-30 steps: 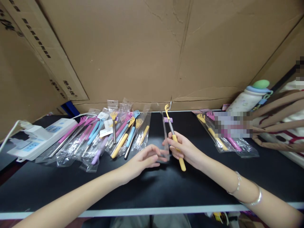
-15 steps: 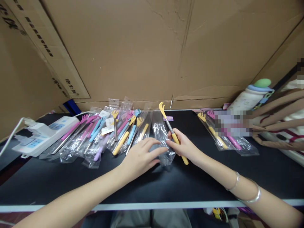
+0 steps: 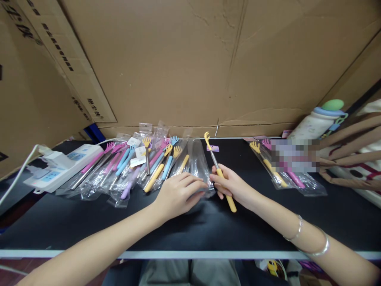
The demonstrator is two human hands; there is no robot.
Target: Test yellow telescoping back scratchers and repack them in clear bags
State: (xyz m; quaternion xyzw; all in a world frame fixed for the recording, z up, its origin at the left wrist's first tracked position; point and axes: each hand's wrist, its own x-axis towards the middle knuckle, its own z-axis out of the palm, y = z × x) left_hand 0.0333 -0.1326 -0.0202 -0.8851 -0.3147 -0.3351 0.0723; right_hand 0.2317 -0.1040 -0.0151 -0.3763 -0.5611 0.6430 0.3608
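Observation:
My right hand [image 3: 230,183] is closed round the yellow handle of a back scratcher [image 3: 219,173]. Its metal rod points up and away, ending in a yellow claw head. Just left of it, a clear plastic bag [image 3: 199,159] lies flat on the black table. My left hand [image 3: 182,194] is over the near end of this bag, palm down, with the fingers stretched out and the thumb apart. Whether the fingertips touch the bag I cannot tell. Left of that hand lies a pile of bagged back scratchers [image 3: 154,174] in yellow, blue, pink and purple.
A white power strip [image 3: 67,169] with plugs sits at the far left. Two bagged back scratchers [image 3: 276,169], yellow and pink, lie on the right. Behind them stand a white bottle [image 3: 312,125] and a bag with brown straps [image 3: 342,147]. Cardboard [image 3: 178,71] walls the back.
The fingers of my left hand have drawn closer together by the bag's near end. My right hand still holds the yellow back scratcher, lowered slightly. The whole view has shifted a little.

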